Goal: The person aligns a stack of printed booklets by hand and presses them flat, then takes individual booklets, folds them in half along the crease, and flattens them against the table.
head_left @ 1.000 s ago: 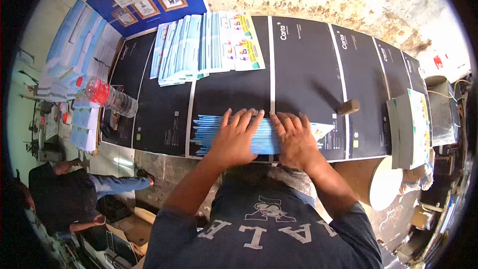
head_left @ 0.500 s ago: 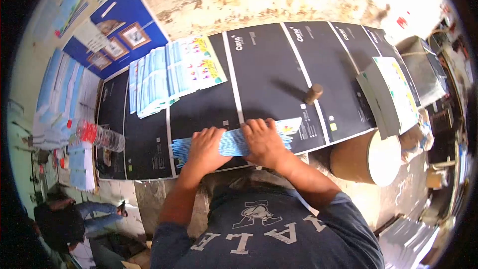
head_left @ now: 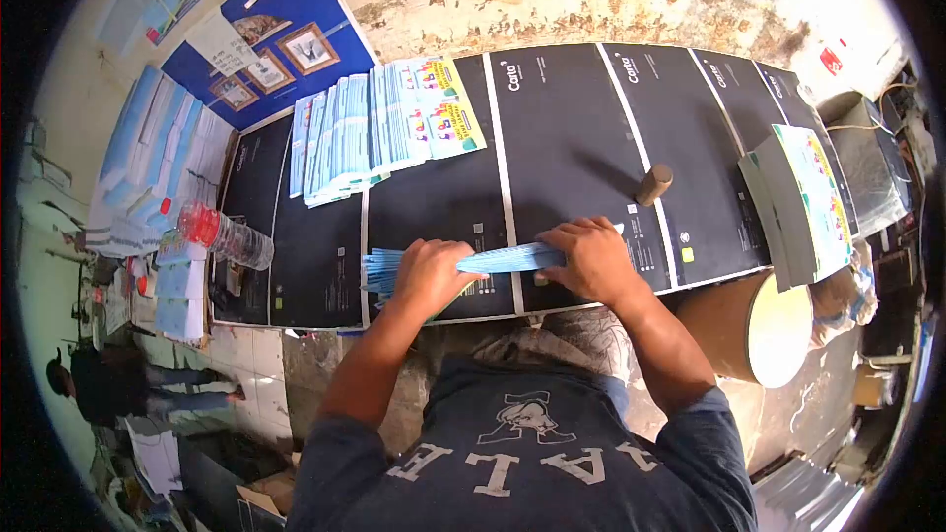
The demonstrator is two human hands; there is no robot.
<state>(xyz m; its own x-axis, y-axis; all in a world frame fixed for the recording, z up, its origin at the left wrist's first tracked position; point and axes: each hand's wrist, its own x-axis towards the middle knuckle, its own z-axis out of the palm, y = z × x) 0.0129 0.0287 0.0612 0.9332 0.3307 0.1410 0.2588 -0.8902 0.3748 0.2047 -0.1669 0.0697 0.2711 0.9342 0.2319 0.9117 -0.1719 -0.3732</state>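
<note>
A bundle of folded light-blue printed sheets (head_left: pixel 510 258) lies lengthwise between my hands, above the near edge of the black table. My left hand (head_left: pixel 431 274) is closed round its left part, where the folded edges fan out past the fingers. My right hand (head_left: pixel 598 262) grips the other end, thumb below and fingers on top. Between the hands the bundle is squeezed into a narrow band. Farther back on the left, stacks of similar folded sheets (head_left: pixel 357 133) overlap, with colourful printed covers (head_left: pixel 448 118) at their right end.
A short wooden cylinder (head_left: pixel 654 184) stands on the black table top (head_left: pixel 557 153). Thick printed stacks (head_left: pixel 813 202) lie at the right edge, above a round drum (head_left: pixel 778 330). A plastic bottle (head_left: pixel 232 238) and piled paper (head_left: pixel 163 143) are left. Another person (head_left: pixel 118 384) is lower left.
My right hand has moved right along the bundle, farther from my left. The sheets between my hands, spread as many edges before, are now pressed into a narrow band. The camera view has shifted.
</note>
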